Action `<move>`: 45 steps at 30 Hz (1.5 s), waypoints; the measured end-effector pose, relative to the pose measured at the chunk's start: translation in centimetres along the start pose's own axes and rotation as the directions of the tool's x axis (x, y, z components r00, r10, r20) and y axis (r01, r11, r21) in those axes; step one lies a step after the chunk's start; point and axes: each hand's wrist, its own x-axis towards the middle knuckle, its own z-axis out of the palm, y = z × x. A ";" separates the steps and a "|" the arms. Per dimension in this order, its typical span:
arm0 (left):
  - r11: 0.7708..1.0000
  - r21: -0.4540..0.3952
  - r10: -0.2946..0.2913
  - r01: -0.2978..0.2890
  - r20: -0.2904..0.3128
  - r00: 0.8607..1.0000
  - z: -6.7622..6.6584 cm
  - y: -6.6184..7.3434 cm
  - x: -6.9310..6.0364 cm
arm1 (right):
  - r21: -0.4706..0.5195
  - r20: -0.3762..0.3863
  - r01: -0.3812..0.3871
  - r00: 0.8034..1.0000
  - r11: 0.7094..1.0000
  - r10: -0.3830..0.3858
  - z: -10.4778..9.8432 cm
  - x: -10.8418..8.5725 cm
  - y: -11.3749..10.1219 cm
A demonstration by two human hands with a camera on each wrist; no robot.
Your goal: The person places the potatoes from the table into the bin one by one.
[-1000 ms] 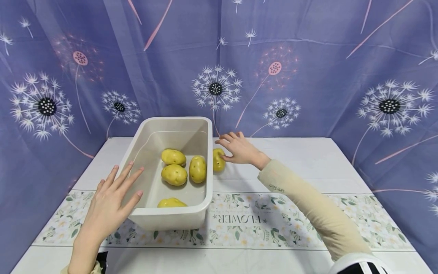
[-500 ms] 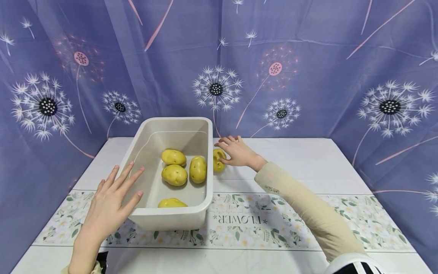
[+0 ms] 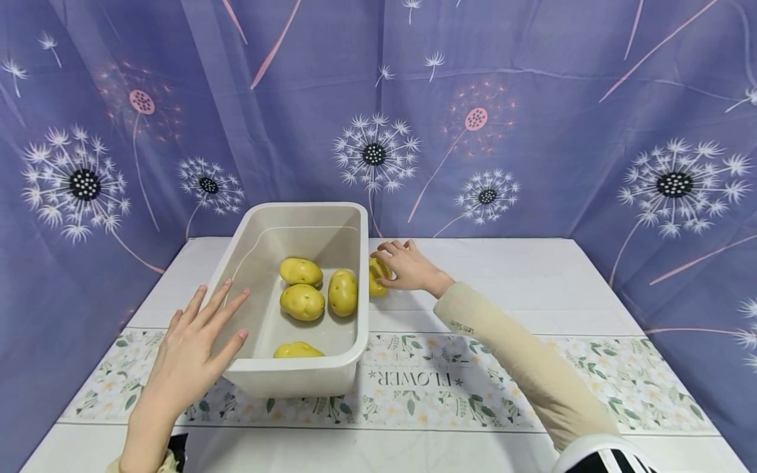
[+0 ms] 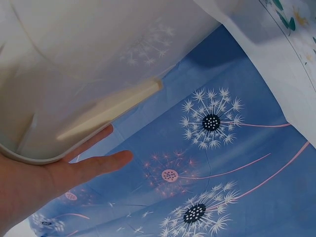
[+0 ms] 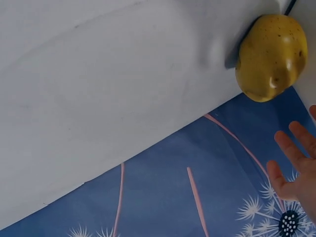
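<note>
A pale grey plastic tub (image 3: 290,378) stands left of centre on the table with several yellow potatoes inside, among them a potato (image 3: 302,302) in the middle. My left hand (image 3: 180,361) lies at the tub's near left rim, its fingers straight and spread; the left wrist view has the thumb along the tub wall (image 4: 74,44). Outside the tub's right side sits another potato (image 3: 375,287), partly hidden by my right hand (image 3: 411,269). That hand hovers over it with bent, parted fingers. In the right wrist view a gap shows between the fingers and this potato (image 5: 272,57).
A white table (image 3: 503,282) carries a floral printed band (image 3: 426,407) across its front. Purple cloth (image 3: 284,131) with dandelion prints hangs behind the table and at both sides. The tub's right rim (image 3: 363,282) rises between the outer potato and those inside.
My right hand has come slightly down and nearer to me over the outer potato, and its forearm has shifted left. The left hand, the tub and the potatoes inside stay put.
</note>
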 end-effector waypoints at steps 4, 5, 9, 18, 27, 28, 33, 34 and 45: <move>1.000 0.000 0.003 -0.003 -0.001 1.000 0.0 0.0 0.0 | 0.003 0.020 -0.004 1.000 1.000 0.004 0.4 0.1 -0.1; 1.000 0.000 0.004 -0.004 -0.001 1.000 0.0 0.0 0.0 | 0.002 0.025 -0.004 1.000 1.000 0.004 0.5 0.2 -0.2; 1.000 0.000 0.007 -0.007 -0.003 1.000 0.0 -0.1 0.0 | 0.003 0.039 0.001 0.999 1.000 -0.001 0.8 0.2 -0.4; 1.000 0.009 0.006 -0.006 -0.004 1.000 0.1 0.0 0.0 | -0.003 0.072 0.005 0.997 1.000 -0.005 1.7 0.4 -0.6; 1.000 0.002 0.003 -0.003 0.000 1.000 0.1 -0.1 0.0 | -0.009 0.068 0.029 0.997 1.000 -0.029 2.2 0.7 -1.0; 1.000 0.001 0.004 -0.004 0.000 1.000 0.1 -0.1 0.0 | -0.014 0.072 0.029 0.997 0.999 -0.028 2.2 0.7 -1.0; 1.000 0.001 -0.004 0.004 -0.002 1.000 0.0 0.0 0.0 | -0.030 0.094 0.027 0.995 0.999 -0.025 2.1 0.9 -1.2; 1.000 0.002 -0.004 0.004 -0.003 1.000 0.0 0.0 0.0 | -0.029 0.097 0.027 0.995 0.999 -0.024 2.1 0.9 -1.2; 1.000 -0.001 -0.007 0.007 -0.001 1.000 0.1 0.0 0.0 | 0.007 0.151 0.023 0.988 1.000 -0.024 2.3 1.5 -1.3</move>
